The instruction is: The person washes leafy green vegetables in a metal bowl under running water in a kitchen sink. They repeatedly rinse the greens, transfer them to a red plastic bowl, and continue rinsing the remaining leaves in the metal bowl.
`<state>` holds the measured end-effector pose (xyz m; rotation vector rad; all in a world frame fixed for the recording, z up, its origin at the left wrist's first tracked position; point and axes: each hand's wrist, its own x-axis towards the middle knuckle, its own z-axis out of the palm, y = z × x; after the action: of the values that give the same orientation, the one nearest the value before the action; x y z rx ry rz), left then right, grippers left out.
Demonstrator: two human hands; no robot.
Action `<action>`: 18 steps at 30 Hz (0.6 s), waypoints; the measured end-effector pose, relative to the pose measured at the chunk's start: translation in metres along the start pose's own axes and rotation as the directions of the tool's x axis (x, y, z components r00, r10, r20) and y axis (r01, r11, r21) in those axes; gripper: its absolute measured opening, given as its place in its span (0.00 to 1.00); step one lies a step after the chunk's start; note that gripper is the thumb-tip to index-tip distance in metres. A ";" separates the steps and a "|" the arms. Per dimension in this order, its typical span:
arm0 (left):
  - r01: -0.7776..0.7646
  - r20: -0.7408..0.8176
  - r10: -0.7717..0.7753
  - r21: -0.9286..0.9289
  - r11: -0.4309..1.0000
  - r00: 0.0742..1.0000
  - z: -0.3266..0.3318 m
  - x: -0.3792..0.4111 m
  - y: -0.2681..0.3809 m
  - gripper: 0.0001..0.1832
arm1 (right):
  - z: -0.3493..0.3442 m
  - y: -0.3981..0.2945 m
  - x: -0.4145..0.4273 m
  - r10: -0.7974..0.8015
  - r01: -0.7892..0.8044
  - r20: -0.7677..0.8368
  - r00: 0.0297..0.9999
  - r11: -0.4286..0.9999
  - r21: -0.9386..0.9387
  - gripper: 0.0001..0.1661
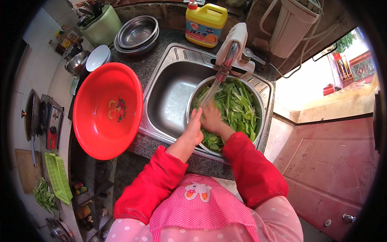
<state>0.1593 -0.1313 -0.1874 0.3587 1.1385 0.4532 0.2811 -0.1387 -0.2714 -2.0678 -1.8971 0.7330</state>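
Water streams from a faucet onto my hands above a round metal basin of chopped leafy greens. The basin sits in the right part of a stainless steel sink. My left hand is at the basin's near-left rim, fingers stretched forward and nothing seen in it. Beside it, my right hand is blurred by motion over the greens; its fingers are partly hidden by the water, so its grip is unclear. A white cloth drapes over the faucet.
Left of the sink, a large red plastic basin overhangs the counter edge. Behind stand stacked metal bowls, white bowls and a yellow detergent jug. A portable gas stove and a green plastic basket occupy the left-hand counter.
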 end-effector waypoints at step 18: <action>0.070 0.115 -0.072 0.020 0.997 0.991 -0.009 0.016 -0.007 0.49 | 0.005 0.032 0.001 -0.073 0.073 0.038 0.997 0.997 0.004 0.45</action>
<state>0.1576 -0.1289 -0.2073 0.3525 1.0396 0.3566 0.3059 -0.1423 -0.2913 -1.9847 -1.9791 0.7628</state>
